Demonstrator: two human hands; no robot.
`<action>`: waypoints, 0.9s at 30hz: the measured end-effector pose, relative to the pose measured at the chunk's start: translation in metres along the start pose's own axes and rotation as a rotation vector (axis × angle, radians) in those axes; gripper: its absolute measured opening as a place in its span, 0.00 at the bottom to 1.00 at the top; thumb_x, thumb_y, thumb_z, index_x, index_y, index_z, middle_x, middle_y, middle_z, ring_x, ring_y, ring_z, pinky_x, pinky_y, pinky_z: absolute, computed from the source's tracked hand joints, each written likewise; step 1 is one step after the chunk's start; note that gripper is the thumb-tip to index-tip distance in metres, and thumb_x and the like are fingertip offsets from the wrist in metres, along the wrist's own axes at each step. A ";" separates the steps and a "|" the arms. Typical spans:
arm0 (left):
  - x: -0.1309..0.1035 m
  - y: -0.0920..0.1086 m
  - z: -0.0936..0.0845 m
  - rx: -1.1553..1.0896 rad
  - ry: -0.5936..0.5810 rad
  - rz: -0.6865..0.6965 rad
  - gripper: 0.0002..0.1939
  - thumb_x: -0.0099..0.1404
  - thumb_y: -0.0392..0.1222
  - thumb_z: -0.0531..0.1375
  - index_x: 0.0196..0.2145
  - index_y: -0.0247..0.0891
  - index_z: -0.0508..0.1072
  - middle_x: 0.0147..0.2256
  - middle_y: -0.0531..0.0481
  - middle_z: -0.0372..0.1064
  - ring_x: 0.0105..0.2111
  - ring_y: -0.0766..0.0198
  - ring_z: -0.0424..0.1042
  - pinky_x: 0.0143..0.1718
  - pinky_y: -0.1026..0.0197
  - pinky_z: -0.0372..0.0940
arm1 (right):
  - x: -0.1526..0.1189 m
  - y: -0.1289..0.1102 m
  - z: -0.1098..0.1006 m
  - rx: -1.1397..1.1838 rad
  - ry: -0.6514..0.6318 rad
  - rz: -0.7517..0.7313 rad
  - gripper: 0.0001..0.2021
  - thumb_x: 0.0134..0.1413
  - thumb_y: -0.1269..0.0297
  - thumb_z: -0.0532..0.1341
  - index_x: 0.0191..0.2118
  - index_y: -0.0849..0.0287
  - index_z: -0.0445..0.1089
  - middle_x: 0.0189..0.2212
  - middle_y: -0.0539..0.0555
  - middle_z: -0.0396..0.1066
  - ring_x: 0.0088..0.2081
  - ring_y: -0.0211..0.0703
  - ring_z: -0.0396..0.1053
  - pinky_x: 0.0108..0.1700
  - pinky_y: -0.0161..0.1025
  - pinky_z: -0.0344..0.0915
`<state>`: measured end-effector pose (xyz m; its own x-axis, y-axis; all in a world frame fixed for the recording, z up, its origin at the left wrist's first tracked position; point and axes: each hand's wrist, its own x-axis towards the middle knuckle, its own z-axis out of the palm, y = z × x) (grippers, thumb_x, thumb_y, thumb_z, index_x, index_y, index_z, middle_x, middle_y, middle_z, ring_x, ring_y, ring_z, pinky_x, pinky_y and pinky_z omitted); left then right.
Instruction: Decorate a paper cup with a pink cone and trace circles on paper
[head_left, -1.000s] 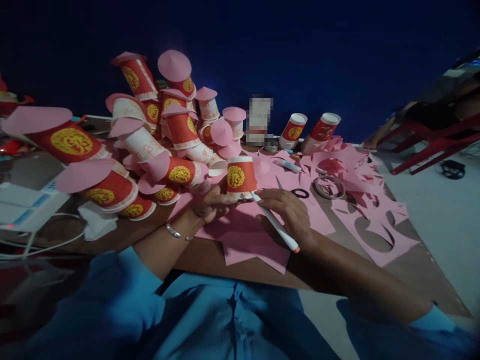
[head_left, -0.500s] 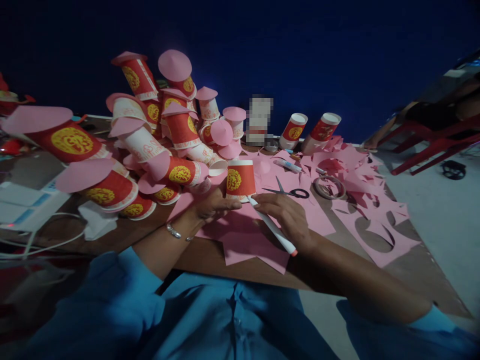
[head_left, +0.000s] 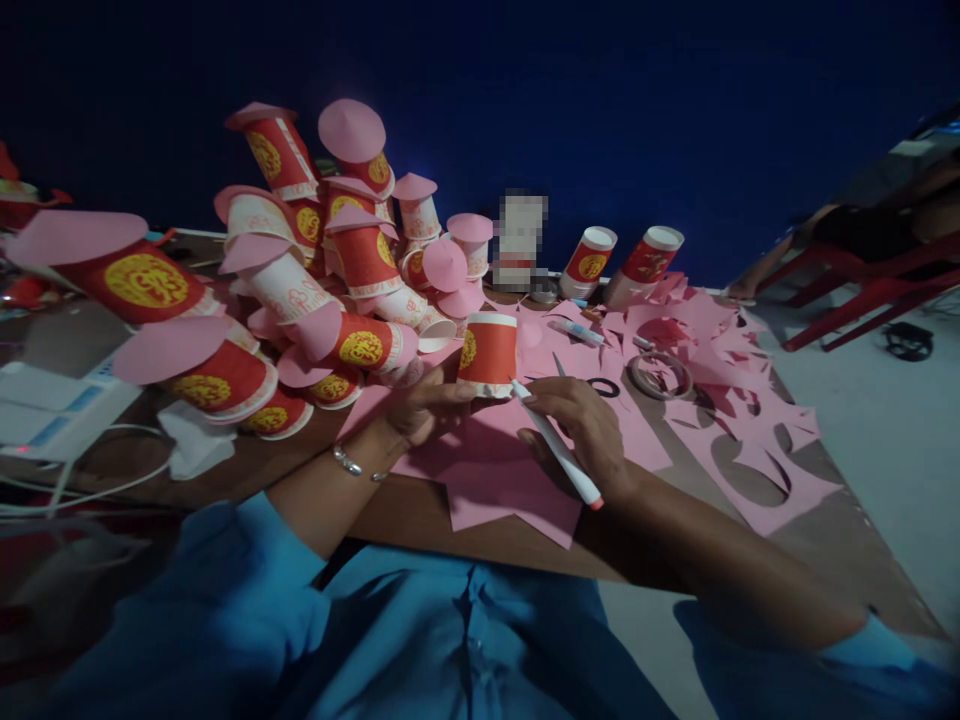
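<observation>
My left hand (head_left: 421, 408) is closed on a red paper cup (head_left: 493, 350) with a white rim and a gold emblem at its left side. The cup stands nearly upright over pink paper sheets (head_left: 517, 490). A white marker (head_left: 559, 447) with an orange-red end is pinched in my right hand (head_left: 592, 425). Its upper tip is at the cup's lower right edge; whether it touches I cannot tell. Just beyond my right hand lie black-handled scissors (head_left: 604, 387), partly covered by the fingers.
Red and white cups with pink cone tops (head_left: 351, 132) are piled at the left. Two cup stacks (head_left: 651, 258) stand at the back. A tape roll (head_left: 660, 377) and pink scraps (head_left: 750, 470) lie at the right. A white box (head_left: 60, 400) with cables sits at the far left.
The cup has turned, so its emblem sits nearer the left edge, and it has shifted slightly right. My right hand and the marker have moved slightly right, covering more of the scissors.
</observation>
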<state>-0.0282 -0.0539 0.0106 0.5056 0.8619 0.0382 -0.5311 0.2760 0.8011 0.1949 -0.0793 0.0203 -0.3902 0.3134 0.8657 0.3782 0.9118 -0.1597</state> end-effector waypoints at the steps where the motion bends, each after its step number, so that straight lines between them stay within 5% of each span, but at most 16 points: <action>1: 0.000 0.000 0.001 -0.001 0.001 0.003 0.25 0.56 0.40 0.73 0.52 0.37 0.79 0.38 0.46 0.83 0.41 0.53 0.82 0.44 0.56 0.74 | 0.000 0.000 0.000 -0.001 -0.001 0.007 0.15 0.68 0.66 0.64 0.58 0.56 0.67 0.42 0.60 0.81 0.44 0.50 0.80 0.42 0.45 0.77; 4: 0.001 -0.001 0.002 0.002 -0.011 0.004 0.23 0.56 0.42 0.73 0.50 0.38 0.79 0.42 0.43 0.83 0.51 0.47 0.80 0.53 0.51 0.73 | 0.000 0.000 0.000 -0.020 -0.019 0.013 0.16 0.69 0.66 0.64 0.58 0.56 0.66 0.43 0.60 0.81 0.45 0.50 0.81 0.43 0.45 0.78; 12: 0.000 -0.005 -0.004 0.080 0.018 0.036 0.24 0.52 0.39 0.78 0.46 0.41 0.79 0.31 0.53 0.78 0.36 0.60 0.78 0.45 0.59 0.71 | -0.003 -0.001 0.002 0.007 -0.015 0.016 0.15 0.69 0.65 0.64 0.59 0.56 0.67 0.45 0.60 0.82 0.46 0.48 0.82 0.44 0.44 0.79; 20: -0.003 -0.002 -0.007 0.130 0.065 -0.024 0.27 0.53 0.40 0.76 0.51 0.39 0.79 0.38 0.48 0.81 0.38 0.59 0.78 0.39 0.61 0.70 | 0.003 -0.004 -0.001 0.004 0.024 -0.023 0.12 0.69 0.64 0.64 0.54 0.58 0.70 0.36 0.56 0.79 0.36 0.45 0.79 0.37 0.40 0.76; 27: 0.001 0.001 0.002 0.087 0.031 0.015 0.29 0.52 0.38 0.76 0.52 0.37 0.78 0.41 0.45 0.81 0.43 0.57 0.79 0.46 0.60 0.72 | 0.002 -0.008 -0.002 0.028 0.012 -0.016 0.09 0.67 0.67 0.64 0.51 0.57 0.70 0.33 0.53 0.80 0.34 0.42 0.80 0.36 0.36 0.76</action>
<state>-0.0268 -0.0539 0.0124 0.4764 0.8786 0.0331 -0.4764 0.2263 0.8496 0.1923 -0.0861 0.0245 -0.3858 0.2954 0.8740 0.3479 0.9240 -0.1587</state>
